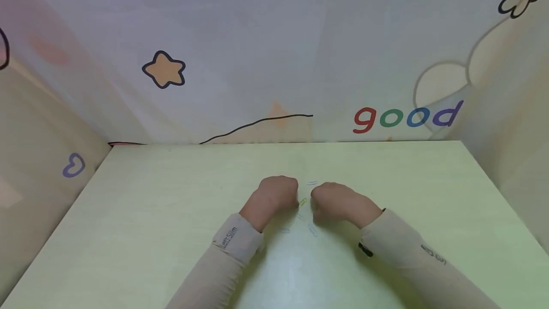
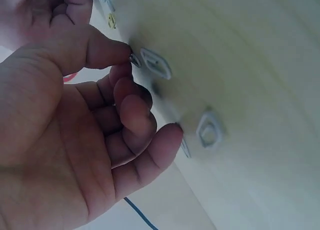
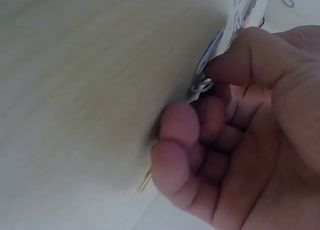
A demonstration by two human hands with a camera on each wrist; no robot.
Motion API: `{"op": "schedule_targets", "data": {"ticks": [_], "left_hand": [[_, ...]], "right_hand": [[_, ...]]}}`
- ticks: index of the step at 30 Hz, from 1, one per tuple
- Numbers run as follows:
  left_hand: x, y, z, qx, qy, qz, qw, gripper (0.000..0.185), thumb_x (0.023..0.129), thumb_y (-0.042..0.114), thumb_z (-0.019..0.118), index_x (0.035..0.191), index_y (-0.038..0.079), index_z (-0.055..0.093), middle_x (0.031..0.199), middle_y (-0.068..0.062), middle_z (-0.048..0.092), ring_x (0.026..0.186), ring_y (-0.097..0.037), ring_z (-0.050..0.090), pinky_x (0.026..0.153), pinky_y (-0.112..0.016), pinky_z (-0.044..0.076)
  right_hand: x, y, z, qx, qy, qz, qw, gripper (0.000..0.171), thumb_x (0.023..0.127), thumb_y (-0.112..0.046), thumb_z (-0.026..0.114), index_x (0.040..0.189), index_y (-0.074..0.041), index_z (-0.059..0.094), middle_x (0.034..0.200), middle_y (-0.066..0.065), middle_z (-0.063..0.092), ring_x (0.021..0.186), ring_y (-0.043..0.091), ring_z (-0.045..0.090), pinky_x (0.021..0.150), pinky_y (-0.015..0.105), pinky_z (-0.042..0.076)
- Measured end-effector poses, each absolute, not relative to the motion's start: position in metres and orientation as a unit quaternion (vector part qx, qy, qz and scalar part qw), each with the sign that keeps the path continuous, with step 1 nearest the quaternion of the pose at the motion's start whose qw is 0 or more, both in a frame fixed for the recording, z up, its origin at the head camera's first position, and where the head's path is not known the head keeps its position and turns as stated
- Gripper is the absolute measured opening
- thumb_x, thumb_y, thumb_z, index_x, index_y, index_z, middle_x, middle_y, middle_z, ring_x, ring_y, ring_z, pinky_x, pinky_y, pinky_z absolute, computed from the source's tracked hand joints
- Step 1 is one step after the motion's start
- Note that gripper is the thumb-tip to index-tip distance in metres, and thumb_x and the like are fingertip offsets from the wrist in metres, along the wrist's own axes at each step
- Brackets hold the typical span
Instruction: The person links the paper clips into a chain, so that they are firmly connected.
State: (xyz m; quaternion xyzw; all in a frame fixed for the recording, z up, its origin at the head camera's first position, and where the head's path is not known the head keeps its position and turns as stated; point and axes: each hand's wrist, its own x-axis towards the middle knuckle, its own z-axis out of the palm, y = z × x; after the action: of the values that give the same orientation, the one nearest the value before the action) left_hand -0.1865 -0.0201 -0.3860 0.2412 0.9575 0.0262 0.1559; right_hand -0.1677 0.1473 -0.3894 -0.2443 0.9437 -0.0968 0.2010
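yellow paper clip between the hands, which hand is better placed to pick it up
Probably the left hand: in the head view the yellow paper clip lies just beside its fingertips. The right hand already pinches a pale clip.

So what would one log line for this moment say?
left hand: pinches paper clip | right hand: pinches white paper clip | table: loose clips

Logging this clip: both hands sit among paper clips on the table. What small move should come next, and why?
Probably lift the right hand slightly: its thumb and finger pinch a white clip flat on the table. The left hand also pinches at a clip, so the two could then be joined.
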Motion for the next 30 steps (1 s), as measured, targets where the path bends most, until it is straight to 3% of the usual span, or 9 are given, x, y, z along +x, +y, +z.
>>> {"op": "schedule_targets", "data": {"ticks": [5, 10, 16, 19, 23, 30], "left_hand": [[-0.185, -0.028, -0.392, 0.262, 0.954, 0.052, 0.139, 0.011, 0.1, 0.01, 0.054, 0.089, 0.01, 0.053, 0.066, 0.0, 0.044, 0.06, -0.015, 0.039, 0.053, -0.029, 0.036], [-0.189, -0.033, -0.391, 0.275, 0.951, 0.079, 0.12, 0.011, 0.105, 0.01, 0.049, 0.094, 0.011, 0.049, 0.07, -0.001, 0.047, 0.064, -0.017, 0.043, 0.057, -0.03, 0.037], [-0.192, -0.032, -0.39, 0.289, 0.945, 0.088, 0.122, 0.015, 0.103, 0.011, 0.051, 0.089, 0.013, 0.053, 0.075, -0.001, 0.051, 0.069, -0.017, 0.045, 0.062, -0.031, 0.038], [-0.191, -0.029, -0.388, 0.298, 0.941, 0.09, 0.13, 0.005, 0.1, 0.011, 0.056, 0.099, 0.012, 0.061, 0.084, -0.001, 0.056, 0.074, -0.016, 0.049, 0.065, -0.03, 0.042], [-0.19, -0.028, -0.386, 0.315, 0.933, 0.099, 0.145, 0.023, 0.095, 0.012, 0.066, 0.118, 0.014, 0.066, 0.1, -0.002, 0.056, 0.084, -0.016, 0.053, 0.071, -0.03, 0.046], [-0.189, -0.022, -0.386, 0.333, 0.928, 0.081, 0.148, 0.028, 0.091, 0.008, 0.071, 0.117, 0.019, 0.069, 0.1, -0.002, 0.051, 0.089, -0.019, 0.05, 0.071, -0.031, 0.044]], "right_hand": [[-0.168, 0.16, -0.392, -0.267, 0.92, -0.207, 0.199, 0.021, 0.079, 0.001, 0.057, 0.066, -0.014, 0.049, 0.062, -0.006, 0.036, 0.06, 0.011, 0.035, 0.057, 0.028, 0.03], [-0.171, 0.172, -0.383, -0.259, 0.875, -0.342, 0.224, 0.015, 0.082, 0.002, 0.054, 0.074, -0.011, 0.051, 0.065, -0.001, 0.054, 0.061, 0.014, 0.055, 0.058, 0.031, 0.044], [-0.174, 0.181, -0.37, -0.223, 0.861, -0.4, 0.222, 0.012, 0.086, 0.002, 0.058, 0.08, -0.007, 0.053, 0.069, 0.005, 0.059, 0.063, 0.022, 0.062, 0.063, 0.041, 0.053], [-0.174, 0.187, -0.365, -0.217, 0.853, -0.421, 0.219, 0.01, 0.088, 0.002, 0.059, 0.082, -0.006, 0.056, 0.072, 0.005, 0.058, 0.064, 0.023, 0.062, 0.065, 0.044, 0.054], [-0.171, 0.194, -0.357, -0.221, 0.844, -0.443, 0.207, 0.007, 0.09, 0.001, 0.057, 0.088, -0.004, 0.062, 0.073, 0.006, 0.058, 0.065, 0.024, 0.061, 0.066, 0.044, 0.054], [-0.165, 0.203, -0.351, -0.209, 0.846, -0.457, 0.178, 0.009, 0.095, -0.003, 0.061, 0.098, -0.004, 0.069, 0.08, 0.008, 0.061, 0.072, 0.025, 0.064, 0.073, 0.045, 0.055]]}}
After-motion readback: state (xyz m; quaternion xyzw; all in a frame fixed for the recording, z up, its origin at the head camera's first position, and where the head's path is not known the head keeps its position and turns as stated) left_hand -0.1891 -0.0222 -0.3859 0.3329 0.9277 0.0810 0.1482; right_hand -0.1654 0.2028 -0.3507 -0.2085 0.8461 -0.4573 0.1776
